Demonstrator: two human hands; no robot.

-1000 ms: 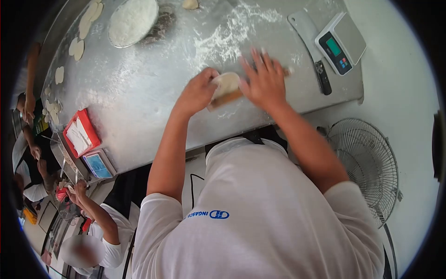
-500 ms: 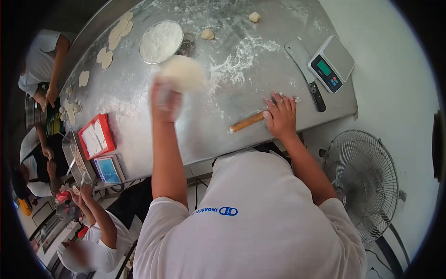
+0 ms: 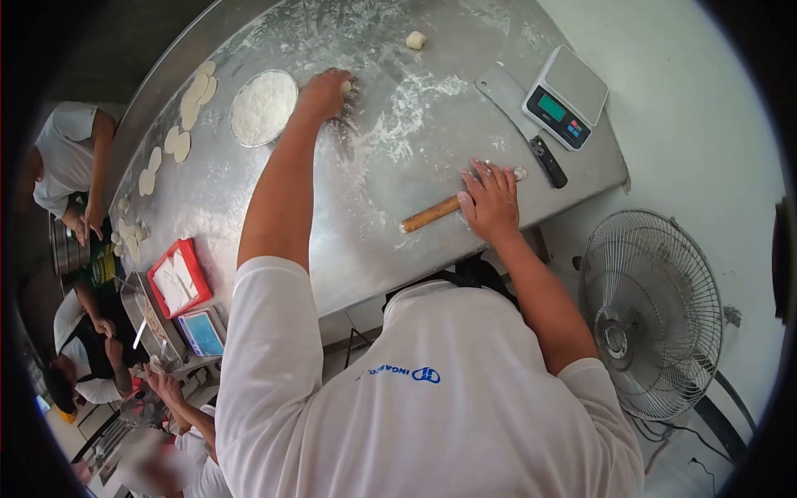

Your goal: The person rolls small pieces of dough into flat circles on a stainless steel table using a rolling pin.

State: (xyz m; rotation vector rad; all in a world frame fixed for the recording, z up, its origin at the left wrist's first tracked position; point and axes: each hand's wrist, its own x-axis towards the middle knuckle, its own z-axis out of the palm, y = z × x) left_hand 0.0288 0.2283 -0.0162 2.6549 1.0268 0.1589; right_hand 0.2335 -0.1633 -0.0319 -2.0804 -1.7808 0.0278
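At the far side of the metal table, my left hand (image 3: pixel 323 95) is closed around a small dough ball (image 3: pixel 346 86), only part of which shows past the fingers. My right hand (image 3: pixel 491 202) lies over the right part of a wooden rolling pin (image 3: pixel 432 216), fingers stretched out and slightly apart, not wrapped round it. Just left of my left hand stands a round bowl of flour (image 3: pixel 264 108). Another dough ball (image 3: pixel 416 40) rests farther back.
A cleaver (image 3: pixel 531 133) and a digital scale (image 3: pixel 566 98) lie right of the rolling pin. Several flat dough rounds (image 3: pixel 189 114) line the left edge. Near left are a red tray (image 3: pixel 199 278) and a blue-topped device (image 3: pixel 202 334). A fan (image 3: pixel 652 315) stands right; co-workers are left.
My left hand has let go of the flat dough round and moved farther back, closing on the dough ball. My right hand stays on the rolling pin. The view has shifted slightly.
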